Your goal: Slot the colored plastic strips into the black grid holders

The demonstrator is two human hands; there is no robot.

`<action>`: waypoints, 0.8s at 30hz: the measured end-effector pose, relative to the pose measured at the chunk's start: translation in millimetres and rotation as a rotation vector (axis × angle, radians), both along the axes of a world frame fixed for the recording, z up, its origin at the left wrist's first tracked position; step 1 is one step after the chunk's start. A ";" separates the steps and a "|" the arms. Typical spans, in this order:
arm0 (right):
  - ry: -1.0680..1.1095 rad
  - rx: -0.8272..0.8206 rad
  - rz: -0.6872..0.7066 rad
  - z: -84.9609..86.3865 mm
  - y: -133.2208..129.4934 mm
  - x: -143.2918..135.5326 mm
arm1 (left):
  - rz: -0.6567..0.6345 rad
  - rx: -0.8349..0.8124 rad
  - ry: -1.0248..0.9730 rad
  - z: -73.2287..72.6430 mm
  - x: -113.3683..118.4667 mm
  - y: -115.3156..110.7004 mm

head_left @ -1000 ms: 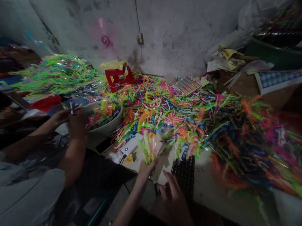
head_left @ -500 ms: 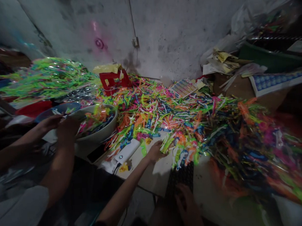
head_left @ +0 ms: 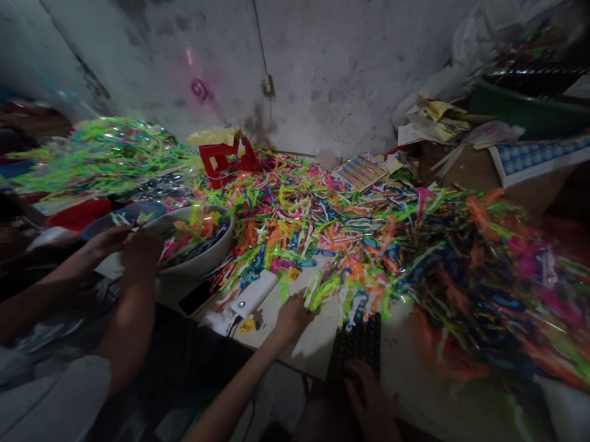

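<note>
My left hand (head_left: 293,317) is over the pale tabletop at the near edge of a heap of colourful plastic strips (head_left: 299,214). Its fingers are curled, and a yellow-green plastic strip (head_left: 314,297) shows at the fingertips. My right hand (head_left: 367,388) lies low over a black keyboard-like grid (head_left: 355,345), thumb and forefinger apart. Shadow hides its other fingers, and I see nothing in it. Orange, blue and green pieces (head_left: 361,296) lie across the grid's far end.
A co-worker's hands (head_left: 134,244) are at a pale bowl (head_left: 206,257) of pieces on the left. Near my left arm lie a white power bank (head_left: 256,293), a dark phone (head_left: 195,297) and a small yellow toy (head_left: 249,324). A red stand (head_left: 228,162) rises behind the heap.
My left hand has drawn back toward me and to the left, the yellow-green strip moving with it. My right hand stays over the black grid. The view has shifted slightly.
</note>
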State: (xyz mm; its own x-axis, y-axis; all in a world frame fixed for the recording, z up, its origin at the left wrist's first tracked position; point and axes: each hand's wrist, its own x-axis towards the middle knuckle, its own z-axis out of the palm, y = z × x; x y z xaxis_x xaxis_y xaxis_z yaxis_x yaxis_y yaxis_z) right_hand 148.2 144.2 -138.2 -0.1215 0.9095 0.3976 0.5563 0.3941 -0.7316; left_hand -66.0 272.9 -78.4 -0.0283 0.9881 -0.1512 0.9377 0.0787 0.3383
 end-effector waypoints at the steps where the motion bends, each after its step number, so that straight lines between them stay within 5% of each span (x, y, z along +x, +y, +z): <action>1: 0.012 -0.012 -0.013 0.7 -0.8 -0.9 | 0.021 -0.010 0.009 0.9 -2.4 -9.8; 7: 0.050 -0.079 0.005 8.5 -1.3 -9.6 | 0.096 -0.104 0.054 5.1 -6.3 -56.4; 15: 0.070 -0.085 0.027 19.3 1.5 -18.3 | 0.153 -0.246 -0.062 9.7 -9.9 -51.6; 24: 0.149 -0.129 0.033 27.1 -3.3 -9.7 | 0.174 -0.207 -0.649 9.5 -30.4 -71.6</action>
